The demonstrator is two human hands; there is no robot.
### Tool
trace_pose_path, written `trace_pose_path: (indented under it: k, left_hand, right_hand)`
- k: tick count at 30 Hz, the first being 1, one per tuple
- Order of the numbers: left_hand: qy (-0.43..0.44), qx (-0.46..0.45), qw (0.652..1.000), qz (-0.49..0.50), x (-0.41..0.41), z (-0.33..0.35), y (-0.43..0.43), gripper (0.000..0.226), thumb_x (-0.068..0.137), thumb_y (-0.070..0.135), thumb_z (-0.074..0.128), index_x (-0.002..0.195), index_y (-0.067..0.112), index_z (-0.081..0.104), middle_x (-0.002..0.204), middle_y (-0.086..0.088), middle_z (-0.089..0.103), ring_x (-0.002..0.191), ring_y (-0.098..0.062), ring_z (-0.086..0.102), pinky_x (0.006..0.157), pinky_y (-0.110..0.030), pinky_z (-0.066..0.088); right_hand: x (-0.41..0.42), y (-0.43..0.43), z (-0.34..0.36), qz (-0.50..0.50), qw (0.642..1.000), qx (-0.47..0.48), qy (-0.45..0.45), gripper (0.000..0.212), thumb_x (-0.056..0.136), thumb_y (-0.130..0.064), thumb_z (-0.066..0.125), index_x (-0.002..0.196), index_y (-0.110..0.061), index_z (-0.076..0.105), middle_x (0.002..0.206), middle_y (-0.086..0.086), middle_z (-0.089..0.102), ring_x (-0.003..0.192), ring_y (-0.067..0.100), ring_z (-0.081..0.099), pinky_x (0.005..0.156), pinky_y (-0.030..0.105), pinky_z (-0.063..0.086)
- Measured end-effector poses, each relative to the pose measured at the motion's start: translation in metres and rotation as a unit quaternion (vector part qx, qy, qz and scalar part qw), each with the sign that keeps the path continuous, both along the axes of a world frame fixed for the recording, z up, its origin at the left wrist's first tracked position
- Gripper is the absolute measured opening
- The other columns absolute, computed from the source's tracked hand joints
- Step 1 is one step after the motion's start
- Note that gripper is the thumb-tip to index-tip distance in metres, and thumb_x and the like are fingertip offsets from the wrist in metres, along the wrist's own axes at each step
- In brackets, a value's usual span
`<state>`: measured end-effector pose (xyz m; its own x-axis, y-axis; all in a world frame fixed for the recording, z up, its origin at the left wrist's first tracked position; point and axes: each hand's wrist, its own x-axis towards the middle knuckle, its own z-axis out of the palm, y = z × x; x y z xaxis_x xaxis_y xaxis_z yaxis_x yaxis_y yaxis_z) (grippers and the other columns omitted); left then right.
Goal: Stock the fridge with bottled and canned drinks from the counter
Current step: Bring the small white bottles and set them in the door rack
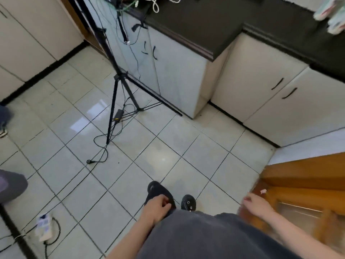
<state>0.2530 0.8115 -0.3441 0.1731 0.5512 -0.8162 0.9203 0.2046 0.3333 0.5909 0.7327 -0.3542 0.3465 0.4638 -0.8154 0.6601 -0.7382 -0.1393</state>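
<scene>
Counter point(205, 25) well apart from fingers of left hand point(156, 207), right hand point(258, 205)

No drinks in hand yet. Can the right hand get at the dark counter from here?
Probably not without stepping closer: the right hand hangs low, with tiled floor between it and the counter. Nothing blocks the way.

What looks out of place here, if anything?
A loose black cable snakes across the floor tiles from the tripod, ending in an unplugged plug lying in the walking area. A power strip also sits on the floor at lower left. Looks like a trip risk. No spill or damage visible.
</scene>
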Motion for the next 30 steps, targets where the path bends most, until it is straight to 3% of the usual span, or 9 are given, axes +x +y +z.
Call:
trace_pose_path:
  k: [4, 7, 9, 12, 15, 20, 23, 27, 30]
  left_hand:
    - [-0.011, 0.007, 1.0, -0.015, 0.049, -0.004, 0.057, 0.028, 0.095, 0.027, 0.051, 0.118, 0.014, 0.058, 0.117, -0.002, 0.062, 0.11, -0.02, 0.056, 0.09, -0.024, 0.04]
    - [-0.002, -0.054, 0.998, -0.032, 0.08, -0.017, 0.104, 0.022, 0.092, 0.03, 0.049, 0.081, 0.014, 0.059, 0.089, -0.006, 0.063, 0.093, -0.021, 0.058, 0.077, -0.029, 0.04]
    - [0.026, -0.098, 0.989, -0.108, 0.105, -0.032, 0.137, 0.033, 0.093, 0.029, 0.044, 0.064, 0.015, 0.051, 0.079, -0.009, 0.062, 0.087, -0.022, 0.058, 0.068, -0.03, 0.035]
    - [0.077, -0.096, 0.977, -0.174, 0.157, -0.049, 0.2, 0.034, 0.1, 0.025, 0.041, 0.078, 0.01, 0.061, 0.113, -0.019, 0.065, 0.107, -0.027, 0.06, 0.076, -0.028, 0.042]
    - [0.076, -0.073, 0.979, -0.175, 0.225, -0.049, 0.268, 0.03, 0.097, 0.024, 0.048, 0.095, 0.0, 0.065, 0.115, -0.022, 0.065, 0.108, -0.033, 0.061, 0.079, -0.029, 0.045]
    - [0.015, 0.008, 0.966, -0.257, 0.371, -0.025, 0.379, 0.034, 0.097, 0.03, 0.048, 0.118, 0.005, 0.058, 0.12, -0.015, 0.062, 0.11, -0.031, 0.056, 0.088, -0.031, 0.041]
    - [-0.006, 0.032, 0.954, -0.298, 0.444, -0.008, 0.421, 0.022, 0.098, 0.029, 0.044, 0.1, 0.012, 0.058, 0.102, -0.012, 0.062, 0.092, -0.027, 0.055, 0.081, -0.032, 0.041]
    - [-0.056, 0.042, 0.955, -0.289, 0.511, 0.009, 0.446, 0.024, 0.096, 0.025, 0.045, 0.075, 0.014, 0.049, 0.077, -0.008, 0.054, 0.078, -0.026, 0.052, 0.068, -0.032, 0.035]
    - [-0.094, 0.014, 0.96, -0.263, 0.541, 0.017, 0.446, 0.021, 0.097, 0.028, 0.049, 0.107, 0.013, 0.061, 0.103, -0.008, 0.062, 0.101, -0.027, 0.058, 0.086, -0.032, 0.041]
  right_hand:
    - [0.036, -0.012, -0.005, -0.139, 0.99, 0.02, 0.02, 0.018, 0.097, -0.024, 0.045, 0.104, -0.015, 0.058, 0.105, 0.004, 0.061, 0.095, 0.018, 0.056, 0.085, 0.029, 0.047]
    - [0.046, -0.024, -0.018, -0.209, 0.977, -0.003, 0.052, 0.015, 0.098, -0.025, 0.046, 0.101, -0.018, 0.059, 0.097, -0.002, 0.061, 0.086, 0.011, 0.057, 0.071, 0.022, 0.043]
    - [0.056, -0.026, -0.026, -0.259, 0.962, -0.03, 0.082, 0.018, 0.098, -0.026, 0.045, 0.105, -0.017, 0.06, 0.104, -0.001, 0.059, 0.094, 0.012, 0.057, 0.083, 0.023, 0.045]
    - [0.091, -0.014, -0.032, -0.323, 0.937, -0.075, 0.106, 0.033, 0.099, -0.027, 0.044, 0.117, -0.004, 0.059, 0.121, 0.014, 0.06, 0.114, 0.026, 0.055, 0.101, 0.033, 0.04]
    - [0.14, 0.023, -0.013, -0.389, 0.915, -0.059, 0.082, 0.031, 0.099, -0.027, 0.042, 0.114, -0.007, 0.059, 0.121, 0.014, 0.06, 0.109, 0.027, 0.057, 0.099, 0.037, 0.043]
    - [0.226, 0.132, 0.027, -0.475, 0.876, 0.085, 0.004, 0.013, 0.099, -0.028, 0.043, 0.099, -0.022, 0.053, 0.092, -0.007, 0.058, 0.076, 0.002, 0.051, 0.057, 0.014, 0.037]
    - [0.257, 0.187, 0.041, -0.471, 0.869, 0.146, 0.04, 0.022, 0.098, -0.029, 0.045, 0.112, -0.018, 0.057, 0.107, -0.001, 0.06, 0.097, 0.015, 0.057, 0.082, 0.027, 0.048]
    - [0.275, 0.227, 0.041, -0.422, 0.894, 0.14, 0.043, 0.021, 0.095, -0.028, 0.048, 0.109, -0.017, 0.06, 0.107, -0.001, 0.061, 0.103, 0.016, 0.058, 0.091, 0.028, 0.043]
    - [0.296, 0.237, 0.033, -0.359, 0.926, 0.108, 0.045, 0.02, 0.094, -0.024, 0.049, 0.105, -0.014, 0.063, 0.108, -0.002, 0.062, 0.101, 0.013, 0.057, 0.084, 0.021, 0.04]
